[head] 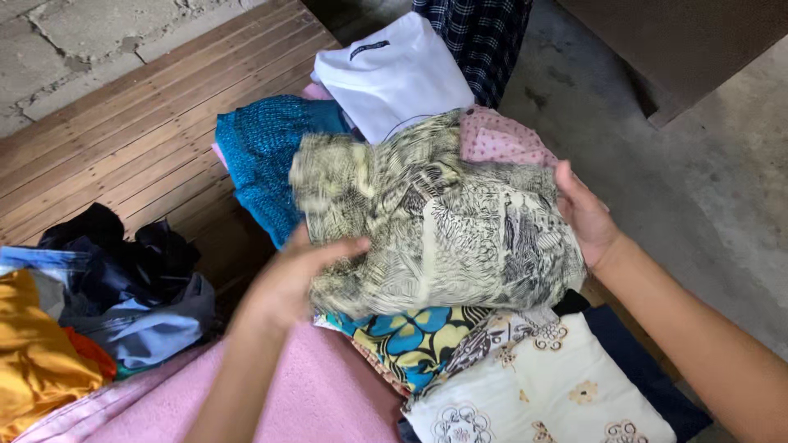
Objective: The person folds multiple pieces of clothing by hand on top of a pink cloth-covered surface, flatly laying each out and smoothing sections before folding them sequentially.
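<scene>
A cream cloth with black line drawings (443, 221) lies folded on top of a stack of folded clothes. My left hand (287, 279) grips its near left edge, thumb on top. My right hand (584, 215) holds its right edge with the fingers curled under. Beneath it show a teal floral garment (410, 336) and a white garment with brown flowers (542, 385). Behind it sit a pink dotted cloth (501, 135), a teal knit (263, 156) and a white folded shirt (390, 74).
A heap of unfolded clothes, orange (33, 353), grey-blue and black (123, 254), lies at the left on a wooden slatted platform (123, 139). A pink cloth (295, 402) covers the near side. A dark checked fabric (484, 41) hangs behind. Concrete floor (698, 180) at the right.
</scene>
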